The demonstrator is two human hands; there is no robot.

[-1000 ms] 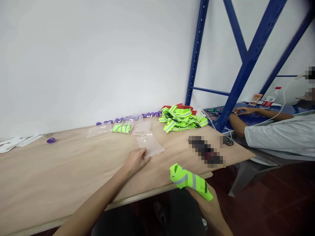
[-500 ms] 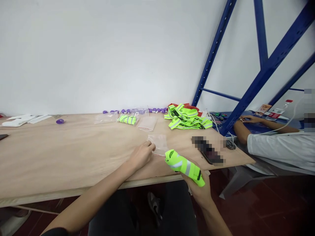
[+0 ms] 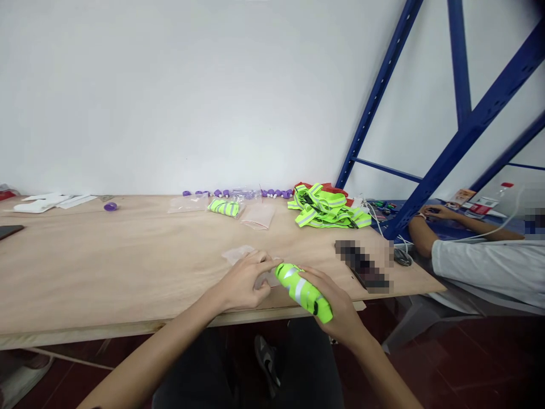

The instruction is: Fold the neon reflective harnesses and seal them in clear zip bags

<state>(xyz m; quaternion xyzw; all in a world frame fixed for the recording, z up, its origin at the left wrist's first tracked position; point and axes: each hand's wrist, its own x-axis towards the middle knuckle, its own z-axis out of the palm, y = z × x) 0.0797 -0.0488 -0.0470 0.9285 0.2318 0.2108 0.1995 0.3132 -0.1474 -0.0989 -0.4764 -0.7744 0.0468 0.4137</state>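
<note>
While clamping the green roll [image 3: 303, 292] in the right hand [image 3: 334, 304] near the table edge [image 3: 106, 332], slants its long axis away leftward toward the left hand [image 3: 240, 282], at the plastic bag [image 3: 236, 254]; cannot tell if pinching it.

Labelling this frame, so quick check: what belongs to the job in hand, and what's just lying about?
Job in hand:
- rolled neon strap, in the right hand
- clear bag, at the left hand
- likely too: neon strap pile, neon bundle

Apparently just lying about:
- purple pieces along the wall
- white pieces, far left
- bottle, far right
</note>
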